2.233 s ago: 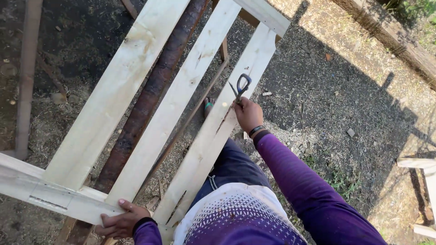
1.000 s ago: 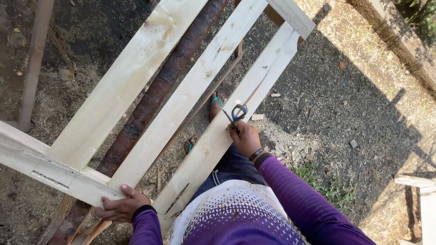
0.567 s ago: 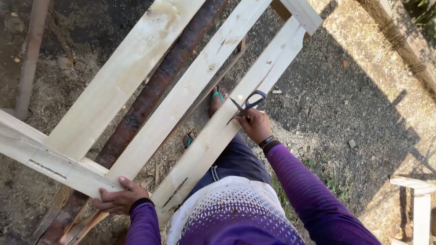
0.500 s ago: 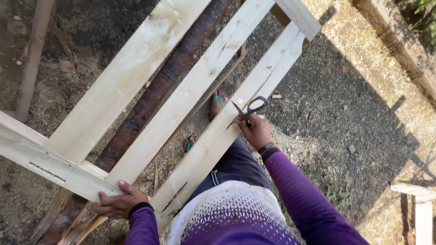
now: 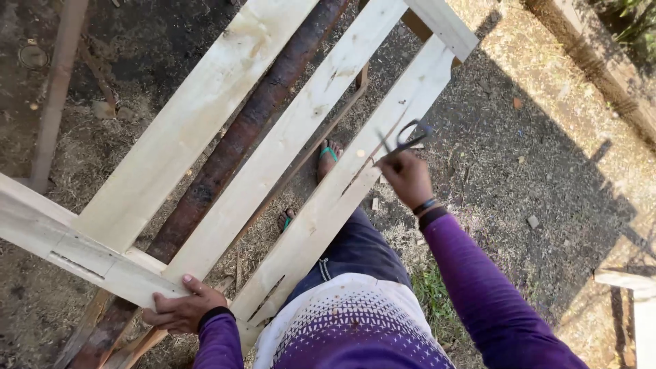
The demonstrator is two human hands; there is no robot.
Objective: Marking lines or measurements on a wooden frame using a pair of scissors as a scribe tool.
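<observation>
1. My left hand [image 5: 183, 309] sits at the near-left corner of the wooden frame [image 5: 273, 157], fingers curled shut over the end of its cross rail; my palm is hidden under the wood, and my purple sleeve runs out of view at the bottom edge.
2. Left of the frame, a thin brown pole [image 5: 56, 96] lies on the dirt, its top cut off by the edge of view.
3. Under the frame, between its left and middle slats, runs a rusty dark pipe [image 5: 232, 147]; both of its ends are lost, one behind the slats and one near my left hand.
4. Through the gap between the middle and right slats, my foot in a green-strapped sandal [image 5: 329, 156] shows on the ground; a second sandal [image 5: 287, 220] nearer me is mostly hidden by the slats.
5. My right hand [image 5: 408, 178] hovers at the right slat's outer edge, fingers closed around dark scissors [image 5: 403, 140]. The scissors are motion-blurred, so I cannot tell whether the blades are open or whether the tips touch the wood.
6. Right of the frame, bare gravelly ground lies partly in shadow, with a patch of grass [image 5: 437, 301] beside my leg.
7. At the far right edge, another pale wooden piece [image 5: 632, 287] is cut off.
</observation>
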